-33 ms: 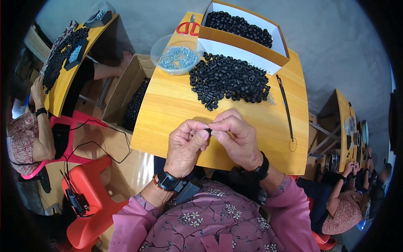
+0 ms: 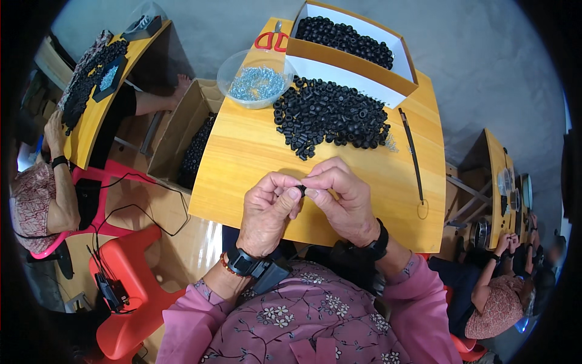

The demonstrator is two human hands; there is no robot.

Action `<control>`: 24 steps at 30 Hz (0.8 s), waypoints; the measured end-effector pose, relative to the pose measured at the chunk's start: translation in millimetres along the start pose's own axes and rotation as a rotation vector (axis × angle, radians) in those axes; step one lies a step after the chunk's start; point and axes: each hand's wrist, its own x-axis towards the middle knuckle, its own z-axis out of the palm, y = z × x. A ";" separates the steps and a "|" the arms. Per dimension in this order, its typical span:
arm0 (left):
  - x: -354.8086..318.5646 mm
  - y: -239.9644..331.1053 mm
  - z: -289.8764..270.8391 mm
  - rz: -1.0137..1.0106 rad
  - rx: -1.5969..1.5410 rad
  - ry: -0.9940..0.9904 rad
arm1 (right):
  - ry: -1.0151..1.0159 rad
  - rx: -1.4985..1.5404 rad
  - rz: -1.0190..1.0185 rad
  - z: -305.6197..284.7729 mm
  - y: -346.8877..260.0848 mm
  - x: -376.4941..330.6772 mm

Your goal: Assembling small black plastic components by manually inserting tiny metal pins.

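Note:
Over the near part of the wooden table [image 2: 218, 182], my left hand [image 2: 270, 206] and my right hand [image 2: 339, 197] meet, fingertips together. Both are closed in a pinch on one small black plastic piece [image 2: 301, 190], mostly covered by the fingers. Past my hands lies a loose heap of small black plastic pieces [image 2: 333, 115], some ring-shaped, some like short plugs. To its left stands a clear round tub [image 2: 225, 85] holding many small silvery metal parts [image 2: 257, 83]. A few similar bits [image 2: 391, 144] lie at the heap's right edge.
An open box [image 2: 412, 70] of round black pieces stands at the table's far side. Red-handled scissors [image 2: 271, 40] lie beside it, and a thin black tool [image 2: 414, 155] lies right. A cardboard carton [image 2: 171, 136] and red chair [image 2: 130, 291] are left. People work at side tables.

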 end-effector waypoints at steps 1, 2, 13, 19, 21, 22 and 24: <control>-0.3 1.9 1.6 -0.006 0.015 -0.011 | 0.002 -0.001 0.000 -1.2 0.5 0.4; -0.3 2.9 2.5 -0.013 0.030 -0.022 | -0.009 -0.009 -0.001 -2.3 0.9 0.6; -1.4 8.5 4.7 -0.111 0.057 0.003 | -0.059 -0.086 -0.017 -5.3 -2.6 -3.2; 0.1 15.5 4.3 -0.152 0.021 -0.063 | -0.113 -0.098 -0.002 -10.3 -5.9 -5.1; -0.1 16.3 3.9 -0.170 0.010 -0.070 | -0.138 -0.113 -0.056 -11.4 -3.8 -4.3; -0.3 16.1 3.6 -0.174 0.001 -0.068 | -0.138 -0.112 -0.057 -11.9 -4.9 -3.6; -0.1 16.1 4.1 -0.179 -0.007 -0.067 | -0.160 -0.058 -0.005 -13.4 -10.6 -1.3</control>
